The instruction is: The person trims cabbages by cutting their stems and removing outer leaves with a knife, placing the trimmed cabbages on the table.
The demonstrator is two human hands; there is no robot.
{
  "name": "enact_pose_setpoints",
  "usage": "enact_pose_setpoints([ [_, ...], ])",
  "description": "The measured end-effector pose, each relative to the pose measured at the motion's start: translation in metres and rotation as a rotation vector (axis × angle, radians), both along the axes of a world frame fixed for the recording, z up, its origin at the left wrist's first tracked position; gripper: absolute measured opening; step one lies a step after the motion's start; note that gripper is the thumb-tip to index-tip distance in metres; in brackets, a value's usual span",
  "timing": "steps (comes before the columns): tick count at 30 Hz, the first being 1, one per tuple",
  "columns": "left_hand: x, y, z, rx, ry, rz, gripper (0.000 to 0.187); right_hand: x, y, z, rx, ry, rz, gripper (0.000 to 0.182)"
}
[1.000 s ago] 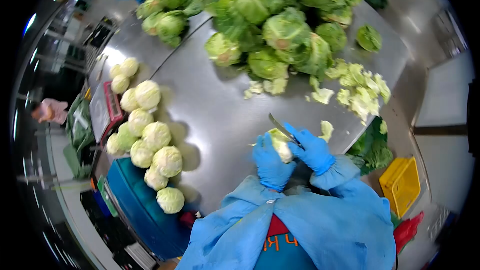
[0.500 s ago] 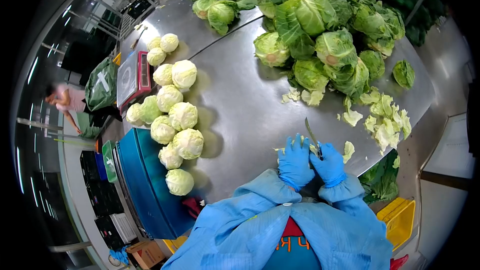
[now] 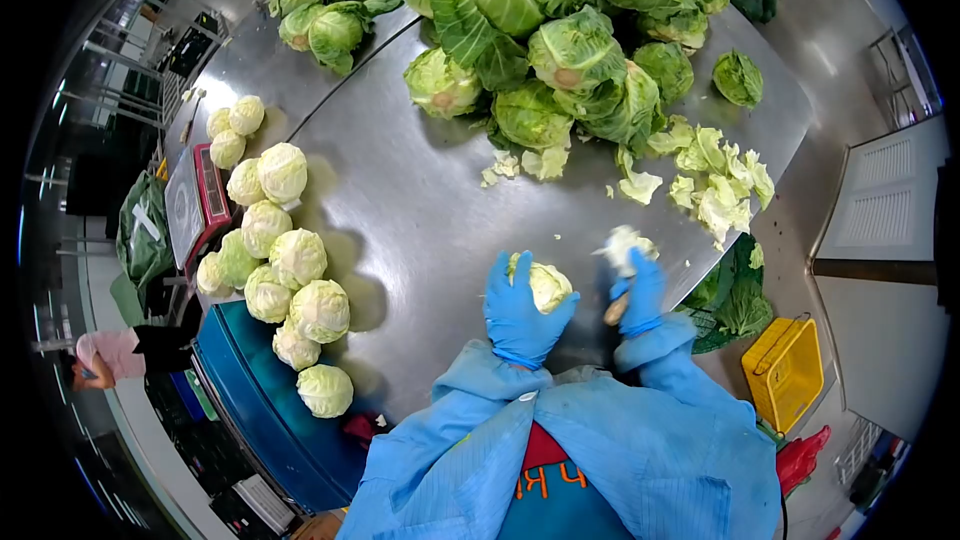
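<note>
My left hand point(image 3: 525, 312), in a blue glove, is wrapped round a pale trimmed cabbage point(image 3: 549, 287) above the metal table. To its right, my right hand point(image 3: 638, 295), also gloved, is closed round the brown handle of a knife point(image 3: 617, 309). A whitish piece of cabbage leaf point(image 3: 627, 248), blurred by motion, lies at the fingertips of that hand. The knife's blade cannot be made out. Loose leaf trimmings point(image 3: 722, 180) lie on the table to the upper right.
Untrimmed green cabbages point(image 3: 575, 50) are piled at the back of the table point(image 3: 400, 190). Trimmed heads point(image 3: 298, 258) stand at the left, beside a red scale point(image 3: 212, 185) and a blue bin point(image 3: 270, 380). A yellow crate point(image 3: 783, 372) is at the right. Two other people are partly visible.
My hands have moved apart, and the pale cabbage now shows in my left hand. A leaf piece has come away at my right hand. The view has shifted right.
</note>
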State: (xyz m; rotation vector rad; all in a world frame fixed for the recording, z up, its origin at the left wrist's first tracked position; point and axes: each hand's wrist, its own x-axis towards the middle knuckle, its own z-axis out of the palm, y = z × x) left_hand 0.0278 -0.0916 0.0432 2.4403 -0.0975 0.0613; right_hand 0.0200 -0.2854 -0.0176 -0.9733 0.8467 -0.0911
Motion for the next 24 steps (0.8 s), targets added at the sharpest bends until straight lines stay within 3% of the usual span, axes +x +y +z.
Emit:
enact_pose_setpoints([
  [1, -0.001, 0.003, -0.001, -0.024, 0.023, 0.012, 0.087, 0.005, -0.020, -0.005, 0.054, -0.038, -0.098, 0.028],
  [2, -0.001, 0.005, -0.001, -0.024, 0.035, 0.013, 0.089, 0.013, -0.038, -0.017, -0.286, -0.187, -0.115, 0.034],
  [4, -0.001, 0.005, -0.001, -0.030, 0.052, 0.014, 0.094, 0.019, -0.057, -0.010, -0.791, -0.204, 0.009, 0.046],
  [6, -0.004, 0.003, 0.000, 0.010, 0.036, -0.018, 0.098, 0.011, -0.073, 0.018, -1.098, 0.086, 0.291, 0.053],
  [8, -0.008, -0.001, 0.001, 0.050, 0.012, -0.050, 0.100, 0.014, -0.045, 0.034, -0.725, 0.096, 0.516, 0.056],
  [10, -0.010, -0.006, 0.001, 0.090, -0.030, -0.073, 0.099, 0.021, -0.010, 0.040, -0.636, 0.132, 0.850, 0.063],
  [11, -0.012, -0.007, 0.000, 0.103, -0.037, -0.083, 0.099, 0.022, 0.004, 0.025, -0.550, 0.006, 0.912, 0.069],
  [12, -0.013, -0.007, 0.000, 0.118, -0.043, -0.091, 0.099, 0.020, 0.015, -0.003, -0.531, -0.096, 0.944, 0.062],
  [15, -0.013, -0.007, -0.003, 0.121, -0.066, -0.075, 0.099, 0.030, 0.018, -0.012, -0.164, 0.042, 1.084, 0.053],
  [16, -0.013, -0.006, -0.004, 0.110, -0.073, -0.067, 0.100, 0.029, 0.019, -0.006, -0.189, 0.018, 1.039, 0.038],
  [19, -0.013, -0.008, -0.011, 0.082, -0.063, -0.064, 0.098, 0.023, 0.026, -0.011, -0.618, -0.207, 0.960, 0.031],
  [22, -0.011, -0.006, -0.008, 0.070, -0.096, -0.037, 0.101, 0.018, 0.033, -0.012, -0.861, -0.164, 0.849, 0.029],
  [24, -0.011, -0.007, -0.003, 0.073, -0.095, -0.017, 0.101, 0.012, 0.036, -0.016, -0.807, -0.095, 0.739, 0.031],
])
